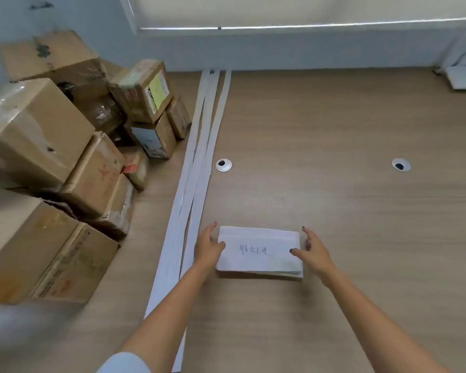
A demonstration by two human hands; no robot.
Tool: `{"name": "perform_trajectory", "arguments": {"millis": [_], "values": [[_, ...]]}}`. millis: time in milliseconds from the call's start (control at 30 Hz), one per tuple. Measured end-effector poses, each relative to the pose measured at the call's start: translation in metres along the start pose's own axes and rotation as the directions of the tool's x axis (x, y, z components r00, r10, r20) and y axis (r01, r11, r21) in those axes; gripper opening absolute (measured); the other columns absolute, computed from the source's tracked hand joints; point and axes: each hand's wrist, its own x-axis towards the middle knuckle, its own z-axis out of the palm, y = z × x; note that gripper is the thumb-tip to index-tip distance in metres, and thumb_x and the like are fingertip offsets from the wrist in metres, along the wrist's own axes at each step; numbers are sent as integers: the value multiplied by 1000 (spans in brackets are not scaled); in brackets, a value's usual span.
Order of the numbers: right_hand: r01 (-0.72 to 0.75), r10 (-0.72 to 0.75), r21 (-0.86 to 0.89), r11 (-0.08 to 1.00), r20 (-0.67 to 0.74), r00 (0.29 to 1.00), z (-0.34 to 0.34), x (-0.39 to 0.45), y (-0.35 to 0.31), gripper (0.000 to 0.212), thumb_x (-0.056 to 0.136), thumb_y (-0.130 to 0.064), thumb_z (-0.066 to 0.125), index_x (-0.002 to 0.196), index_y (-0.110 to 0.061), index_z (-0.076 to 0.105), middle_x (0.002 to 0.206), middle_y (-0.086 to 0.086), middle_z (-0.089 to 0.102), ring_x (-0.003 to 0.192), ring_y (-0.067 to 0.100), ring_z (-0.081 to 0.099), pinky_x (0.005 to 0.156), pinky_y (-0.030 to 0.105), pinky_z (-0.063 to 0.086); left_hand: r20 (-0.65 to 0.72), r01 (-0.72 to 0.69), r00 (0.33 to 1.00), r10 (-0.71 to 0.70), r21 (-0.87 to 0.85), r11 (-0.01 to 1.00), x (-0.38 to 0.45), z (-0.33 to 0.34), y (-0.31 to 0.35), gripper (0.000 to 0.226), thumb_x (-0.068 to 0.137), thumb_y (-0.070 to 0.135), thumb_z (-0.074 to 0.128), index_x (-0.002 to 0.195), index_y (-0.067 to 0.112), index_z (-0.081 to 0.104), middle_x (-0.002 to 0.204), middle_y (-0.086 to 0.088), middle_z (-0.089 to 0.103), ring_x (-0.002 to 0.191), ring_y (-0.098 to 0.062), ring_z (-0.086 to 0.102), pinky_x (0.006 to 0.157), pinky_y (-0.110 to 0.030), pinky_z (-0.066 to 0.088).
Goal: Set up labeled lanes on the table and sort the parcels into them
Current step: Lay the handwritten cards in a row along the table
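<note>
A small stack of white paper labels with handwriting on the top sheet lies on the wooden table near me. My left hand touches the stack's left edge, fingers spread. At the right edge is my right hand, thumb resting on the top sheet. Neither hand lifts the stack. Several long white paper strips run from the far edge toward me, just left of the stack. Cardboard parcels are piled at the table's left side.
Two round cable grommets sit in the tabletop. A wall with a window blind lies beyond the far edge. A white object sits at the far right corner.
</note>
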Motion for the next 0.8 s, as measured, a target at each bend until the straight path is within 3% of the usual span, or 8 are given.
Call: {"name": "perform_trajectory", "arguments": {"millis": [67,167,233,333,433,500,633,800], "values": [[0,5,57,998,-93,996,12,-4,6,72,79,-6,64,143,-16,33,144,10,41,129,25,42,107,40,37,-53,39,998,-36,59,997,-2,3,-8,60,88,1,54,143,17,35,146,-6,39,132,-24,40,102,-33,40],[35,-27,54,998,-147,989,38,-16,14,70,79,-3,63,142,-12,36,143,6,39,129,21,39,103,26,31,-19,47,999,-45,80,996,-11,16,-24,60,86,2,57,141,17,38,140,-5,45,125,-22,46,100,-33,46],[29,-10,96,995,-190,982,45,-16,12,70,79,-2,63,142,-12,36,143,6,39,130,21,38,101,23,29,-30,71,997,-70,39,997,-10,20,-25,63,84,2,58,142,16,36,138,-5,46,123,-22,47,100,-36,46],[27,20,209,977,-221,975,40,-11,5,70,76,4,63,140,-13,39,136,8,48,121,22,48,102,32,39,-47,100,993,-104,-83,991,1,17,-16,66,83,0,59,143,15,35,135,-7,50,121,-23,49,93,-32,47],[29,36,286,958,-220,975,31,-6,0,71,75,6,65,140,-13,40,130,8,54,108,15,52,92,26,42,-46,140,988,-147,-135,981,10,12,-9,69,85,3,61,145,15,31,135,-7,49,119,-23,49,87,-28,44],[13,58,316,949,-216,975,27,-2,-4,72,76,4,67,141,-9,39,132,7,54,110,13,52,92,24,41,-47,155,985,-164,-155,976,14,11,-6,65,85,6,63,143,15,34,134,-6,50,114,-21,50,86,-27,43],[46,24,329,943,-205,978,17,9,-17,56,74,-1,72,128,-7,54,119,7,64,101,16,61,85,26,47,-21,142,989,-149,-198,970,26,6,10,50,82,7,66,128,15,50,125,-9,57,103,-20,55,80,-31,50],[150,-43,379,913,-277,960,-2,29,-50,40,72,-7,78,110,-6,66,105,5,70,97,17,65,86,30,52,-23,-3,1000,-3,-255,967,49,-17,56,58,85,22,67,135,18,37,121,-2,50,105,-18,52,82,-29,48]]}}
